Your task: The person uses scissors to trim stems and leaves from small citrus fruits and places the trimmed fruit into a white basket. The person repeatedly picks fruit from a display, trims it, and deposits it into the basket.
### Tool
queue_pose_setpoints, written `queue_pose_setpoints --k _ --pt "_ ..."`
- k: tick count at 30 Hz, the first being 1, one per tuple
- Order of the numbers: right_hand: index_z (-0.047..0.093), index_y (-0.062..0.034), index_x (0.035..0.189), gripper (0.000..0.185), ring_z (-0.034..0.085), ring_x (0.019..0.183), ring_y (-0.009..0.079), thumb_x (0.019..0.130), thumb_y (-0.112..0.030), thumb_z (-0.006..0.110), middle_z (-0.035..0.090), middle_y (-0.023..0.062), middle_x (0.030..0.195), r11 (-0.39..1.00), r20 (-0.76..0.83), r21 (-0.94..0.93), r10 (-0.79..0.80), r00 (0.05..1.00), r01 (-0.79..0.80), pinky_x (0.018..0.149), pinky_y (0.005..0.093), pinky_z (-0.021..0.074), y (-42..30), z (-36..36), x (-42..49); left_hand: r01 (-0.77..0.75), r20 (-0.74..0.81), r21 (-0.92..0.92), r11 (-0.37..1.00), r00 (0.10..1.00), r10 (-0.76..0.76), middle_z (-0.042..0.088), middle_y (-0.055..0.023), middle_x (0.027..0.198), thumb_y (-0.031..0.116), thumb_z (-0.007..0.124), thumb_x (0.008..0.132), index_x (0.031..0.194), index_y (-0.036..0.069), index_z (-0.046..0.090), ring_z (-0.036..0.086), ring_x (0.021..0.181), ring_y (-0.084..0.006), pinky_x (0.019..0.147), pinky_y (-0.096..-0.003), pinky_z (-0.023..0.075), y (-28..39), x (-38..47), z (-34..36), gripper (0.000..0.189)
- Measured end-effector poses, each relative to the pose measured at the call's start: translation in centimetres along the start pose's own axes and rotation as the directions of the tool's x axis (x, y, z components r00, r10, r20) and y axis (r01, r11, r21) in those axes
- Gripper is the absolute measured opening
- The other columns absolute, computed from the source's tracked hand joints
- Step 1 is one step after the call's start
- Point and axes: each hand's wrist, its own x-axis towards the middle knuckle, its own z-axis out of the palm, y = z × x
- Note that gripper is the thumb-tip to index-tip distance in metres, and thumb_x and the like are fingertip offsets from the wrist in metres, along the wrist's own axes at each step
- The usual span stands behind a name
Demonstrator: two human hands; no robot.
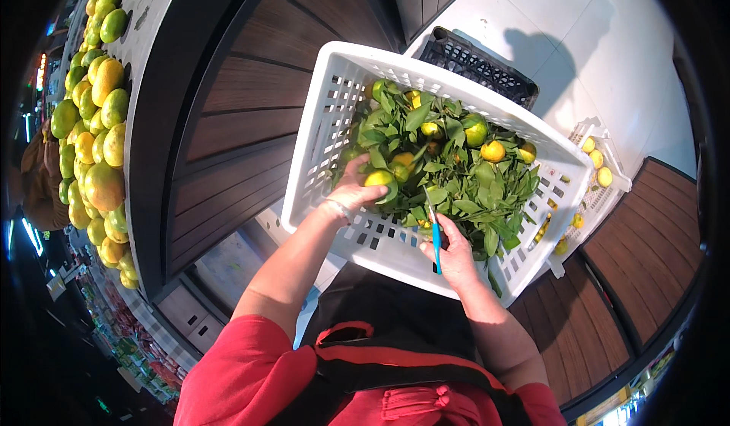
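Observation:
A large white perforated plastic crate lies before me, holding leafy citrus branches with green and yellow-orange fruits. At the crate's left part, my left hand is closed around a yellow-green citrus fruit among the leaves. Near the crate's front wall, my right hand grips small scissors or snips with a blue handle, their narrow metal tip pointing up at the leaves just right of that fruit. Other citrus fruits, one of them orange, lie on the foliage. Leaves hide part of the crate's bottom.
Piled citrus fruits fill a display stand on the left. Beyond the crate, a black plastic crate rests on the tiled floor. At right stands a smaller white crate with yellow fruits, beside brown slatted panels. Another person is at far left.

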Motion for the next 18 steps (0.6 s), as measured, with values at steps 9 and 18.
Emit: queue_pose_setpoints --k 9,18 --pt "0.046 -0.0058 0.138 0.072 0.056 0.093 0.011 0.074 -0.007 0.078 0.059 0.0019 0.103 0.971 -0.017 -0.23 -0.068 0.998 0.062 0.087 0.0259 0.0463 -1.1 1.9 -0.2 0.194 0.174 -0.73 0.655 0.98 -0.096 0.061 -0.0107 0.112 0.043 0.067 0.089 0.119 0.012 0.054 0.063 0.09 -0.0273 0.068 -0.0325 0.0537 -0.7 -3.2 4.5 0.046" --pt "0.049 -0.0113 0.137 0.073 0.06 0.108 0.0218 0.072 -0.015 0.079 0.06 0.0103 0.12 0.948 -0.01 -0.302 -0.107 0.994 0.099 0.094 0.0346 0.0477 -2.1 1.7 -0.7 -0.123 0.056 -0.329 0.936 0.987 0.15 0.059 -0.009 0.105 0.007 0.067 0.08 0.137 0.014 0.042 0.059 0.096 -0.0226 0.082 -0.03 0.051 -1.4 -4.1 4.5 0.062"
